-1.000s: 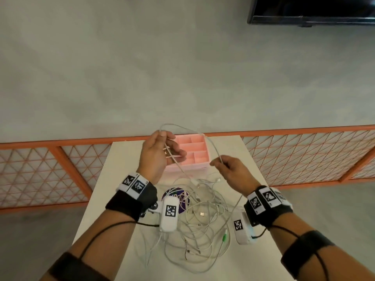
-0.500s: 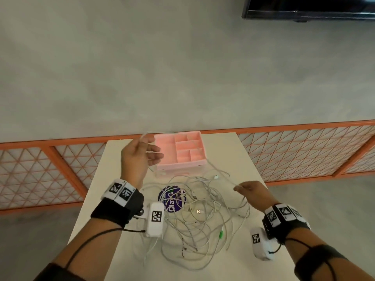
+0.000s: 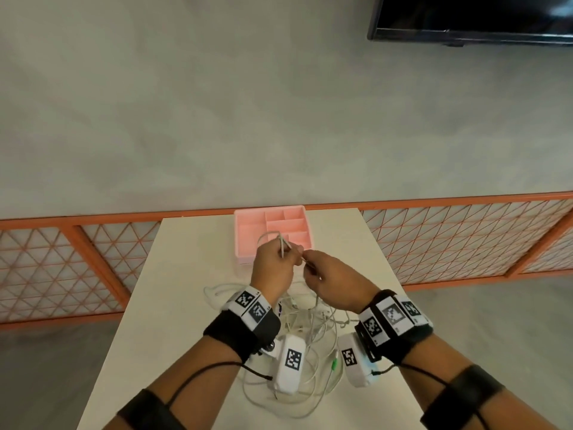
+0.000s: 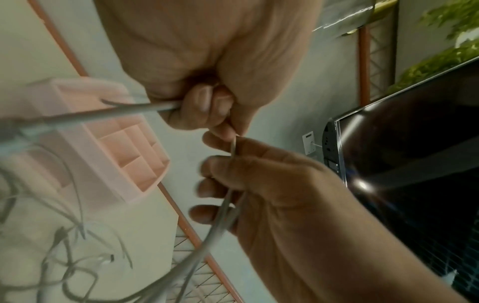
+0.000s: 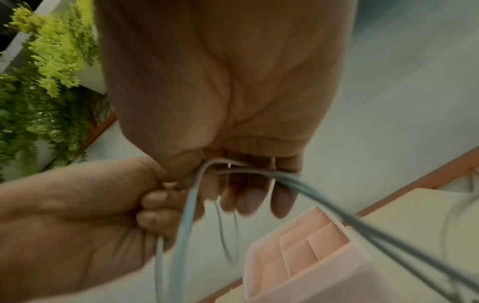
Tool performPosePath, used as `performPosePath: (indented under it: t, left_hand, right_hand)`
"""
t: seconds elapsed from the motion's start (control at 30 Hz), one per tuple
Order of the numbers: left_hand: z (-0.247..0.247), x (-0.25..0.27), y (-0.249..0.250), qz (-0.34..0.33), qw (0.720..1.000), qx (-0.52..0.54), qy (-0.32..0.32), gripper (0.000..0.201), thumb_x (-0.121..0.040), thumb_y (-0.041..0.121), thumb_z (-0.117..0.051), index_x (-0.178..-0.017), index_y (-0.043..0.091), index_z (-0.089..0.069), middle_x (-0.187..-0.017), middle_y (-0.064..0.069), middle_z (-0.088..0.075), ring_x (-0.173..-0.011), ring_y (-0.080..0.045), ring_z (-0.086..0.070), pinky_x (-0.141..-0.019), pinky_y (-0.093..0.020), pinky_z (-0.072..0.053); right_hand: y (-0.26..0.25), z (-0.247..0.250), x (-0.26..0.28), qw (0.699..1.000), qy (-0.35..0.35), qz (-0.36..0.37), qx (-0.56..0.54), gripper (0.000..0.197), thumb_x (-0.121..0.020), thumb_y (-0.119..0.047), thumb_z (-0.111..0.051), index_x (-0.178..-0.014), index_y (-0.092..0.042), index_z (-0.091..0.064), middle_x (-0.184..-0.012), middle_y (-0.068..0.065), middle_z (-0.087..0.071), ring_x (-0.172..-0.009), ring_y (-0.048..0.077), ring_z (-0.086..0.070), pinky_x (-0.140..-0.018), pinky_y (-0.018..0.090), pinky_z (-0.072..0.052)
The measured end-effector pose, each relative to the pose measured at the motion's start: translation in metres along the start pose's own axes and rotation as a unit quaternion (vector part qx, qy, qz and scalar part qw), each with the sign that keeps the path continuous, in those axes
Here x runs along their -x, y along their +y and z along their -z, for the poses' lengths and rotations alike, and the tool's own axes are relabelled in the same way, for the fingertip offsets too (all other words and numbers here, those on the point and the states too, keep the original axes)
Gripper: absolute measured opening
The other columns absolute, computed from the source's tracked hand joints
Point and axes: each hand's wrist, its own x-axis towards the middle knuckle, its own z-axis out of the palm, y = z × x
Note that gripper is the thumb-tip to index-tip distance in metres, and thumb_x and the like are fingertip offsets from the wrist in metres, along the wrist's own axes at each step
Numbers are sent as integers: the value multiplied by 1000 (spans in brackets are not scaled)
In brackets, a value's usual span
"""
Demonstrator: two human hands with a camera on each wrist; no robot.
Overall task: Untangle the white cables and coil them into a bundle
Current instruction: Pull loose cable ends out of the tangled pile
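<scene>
A tangle of white cables (image 3: 313, 333) lies on the table's near half, partly hidden under my wrists. My left hand (image 3: 283, 257) is raised in front of the pink tray, fingers curled round a looped strand (image 3: 269, 235) that sticks up above the fist. My right hand (image 3: 310, 266) touches it from the right and pinches the same white cable, which hangs down to the tangle. In the left wrist view the left fingers (image 4: 204, 106) grip the cable (image 4: 108, 113) and the right hand (image 4: 249, 170) pinches it just below. The right wrist view shows strands (image 5: 185, 217) crossing the right fingers (image 5: 249, 196).
A pink compartment tray (image 3: 240, 234) stands at the table's far edge, just behind the hands. The white table (image 3: 186, 290) is narrow, with an orange lattice railing (image 3: 93, 252) behind and beside it. A dark screen (image 3: 465, 17) hangs on the wall.
My right hand rose from the table's right side and came in to meet the left hand. The left hand moved right, in front of the tray. Both now hold the same cable.
</scene>
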Motion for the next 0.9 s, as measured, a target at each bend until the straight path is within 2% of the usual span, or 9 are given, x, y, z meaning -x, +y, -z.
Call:
performPosePath:
  t: [0.1,0.17,0.3,0.43,0.53,0.6,0.73,0.83,0.9]
  left_hand:
    - [13,-7,9,11,999,20,38,22,-96,15,-61,-74,12,-64,-69,-1,-65,-48,-10,-48,-53,-26,-39]
    - [29,-16,20,31,991,94,89,19,-96,12,-60,-78,11,-64,-67,-2,-63,-46,-12,-44,-46,-24,-37]
    - [61,-37,41,13,969,212,128,11,-98,10,-58,-86,9,-57,-67,-3,-57,-39,-9,-35,-41,-19,-27]
    - [94,-51,54,-9,949,257,179,15,-99,11,-56,-84,12,-57,-68,-2,-54,-38,-8,-36,-40,-18,-27]
    - [120,-59,59,-4,932,297,208,15,-100,10,-52,-86,13,-58,-71,-2,-53,-38,-7,-35,-41,-17,-26]
    - [131,-61,57,-7,926,305,220,14,-100,10,-52,-87,12,-58,-71,-2,-53,-39,-7,-34,-41,-17,-25]
    - [125,-57,46,26,938,285,197,10,-101,10,-52,-94,10,-59,-74,-2,-53,-39,-6,-35,-39,-17,-26]
    - [106,-45,37,57,950,275,137,15,-101,11,-52,-87,12,-56,-73,-2,-53,-37,-6,-32,-38,-16,-25]
    - [91,-35,32,67,958,258,107,18,-101,11,-53,-83,12,-55,-73,-3,-53,-37,-6,-32,-37,-17,-25]
  right_hand:
    - [20,-9,3,999,14,-35,-10,58,-85,8,-36,-135,-17,-49,-113,-1,-63,-99,13,-59,-91,25,-48]
    - [53,-18,8,996,32,-83,-9,59,-82,10,-36,-133,-14,-54,-117,1,-64,-106,18,-61,-96,32,-49]
    - [116,-33,28,979,20,-200,10,42,-83,7,-41,-110,-15,-63,-101,2,-66,-95,21,-62,-90,40,-52]
    - [161,-48,54,930,6,-365,-33,24,-91,-2,-39,-103,-13,-57,-103,13,-66,-78,27,-66,-64,34,-57]
    - [192,-57,80,892,-26,-450,0,24,-94,-7,-43,-112,-1,-59,-97,16,-65,-78,29,-65,-76,41,-61]
    - [203,-60,92,874,-36,-484,16,31,-94,-7,-45,-121,5,-57,-109,22,-65,-91,33,-65,-86,43,-57]
    - [203,-53,87,878,-49,-474,41,41,-93,-9,-50,-133,2,-51,-127,21,-59,-116,35,-60,-94,36,-50]
    - [180,-31,63,920,-57,-387,18,74,-81,-14,-68,-146,-14,-33,-137,14,-49,-123,30,-53,-98,36,-46]
    - [152,-13,47,953,-32,-300,-12,84,-79,-7,-67,-150,-20,-26,-144,11,-41,-131,28,-45,-99,33,-43]
